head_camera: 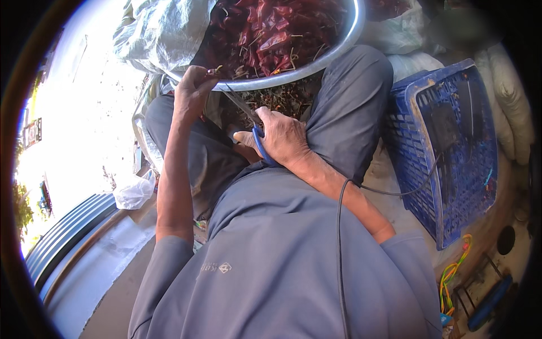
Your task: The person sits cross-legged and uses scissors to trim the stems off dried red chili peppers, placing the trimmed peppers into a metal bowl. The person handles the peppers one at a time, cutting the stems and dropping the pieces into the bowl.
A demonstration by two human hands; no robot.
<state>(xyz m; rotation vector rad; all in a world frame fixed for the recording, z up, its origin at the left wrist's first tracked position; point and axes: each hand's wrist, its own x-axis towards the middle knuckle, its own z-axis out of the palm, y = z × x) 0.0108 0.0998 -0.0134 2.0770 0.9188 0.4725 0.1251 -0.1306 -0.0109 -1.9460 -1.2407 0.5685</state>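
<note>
My left hand (194,87) is raised at the near left rim of a metal basin (292,78), its fingertips pinching the stem end of a dried red chili pepper (211,73). In my right hand (283,134) are scissors with blue handles (259,142); their blades point up and left towards the rim, below the left fingertips and apart from them. Many dried red chilies (273,40) with pale stems fill the basin. Between my legs, under the rim, lies a heap of cut stems and bits (279,101).
A white woven sack (165,34) leans over the basin's left side. On the right stands a blue plastic crate (440,156) holding a dark device, with a black cable (341,237) running across my shirt. Full sacks (508,93) stand beyond the crate.
</note>
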